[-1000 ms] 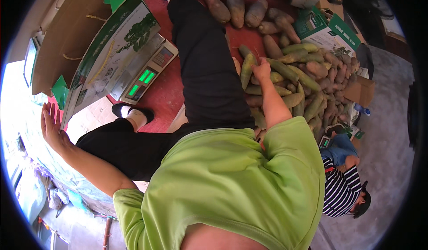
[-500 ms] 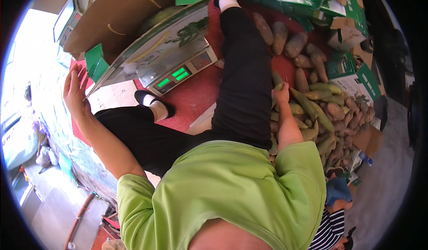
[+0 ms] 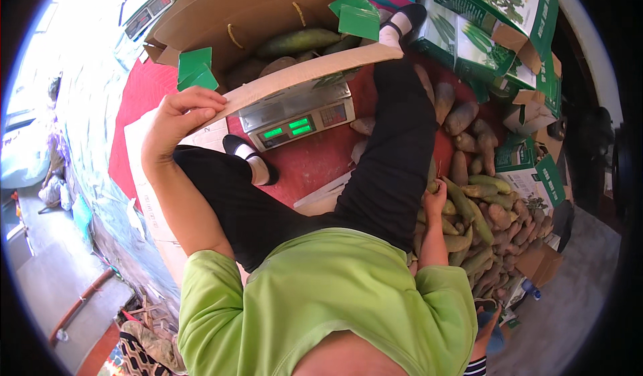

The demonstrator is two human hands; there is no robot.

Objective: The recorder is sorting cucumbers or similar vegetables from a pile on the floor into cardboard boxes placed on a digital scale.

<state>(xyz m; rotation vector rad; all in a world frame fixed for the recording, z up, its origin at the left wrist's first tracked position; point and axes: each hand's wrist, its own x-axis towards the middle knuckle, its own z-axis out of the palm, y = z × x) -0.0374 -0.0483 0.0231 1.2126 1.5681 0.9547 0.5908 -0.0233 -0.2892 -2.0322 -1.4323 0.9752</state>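
Observation:
My left hand [image 3: 187, 111] is closed on the near left edge of a large open cardboard box [image 3: 308, 69], fingers over the rim and thumb below. Inside lie a long green gourd-like vegetable [image 3: 298, 42] and brownish tubers, partly hidden by the box wall. The box rests on a digital scale [image 3: 301, 124] with lit green displays. At my right side, my right hand [image 3: 437, 200] is closed around a slim green vegetable [image 3: 432, 183], mostly hidden by the fingers. Beside it lies a pile of long green vegetables [image 3: 479, 222].
Brown tubers [image 3: 509, 218] are heaped at the right, with larger ones [image 3: 462, 118] farther off. Printed green-and-white cartons [image 3: 462, 37] stack at the far right. Another scale [image 3: 147, 14] stands far left. Someone's striped sleeve [image 3: 476, 366] shows at the lower right.
My left hand has gone from open beside the box to gripping its edge. The near wall is tipped toward me, showing the contents. My view has shifted; the right hand stays by the pile.

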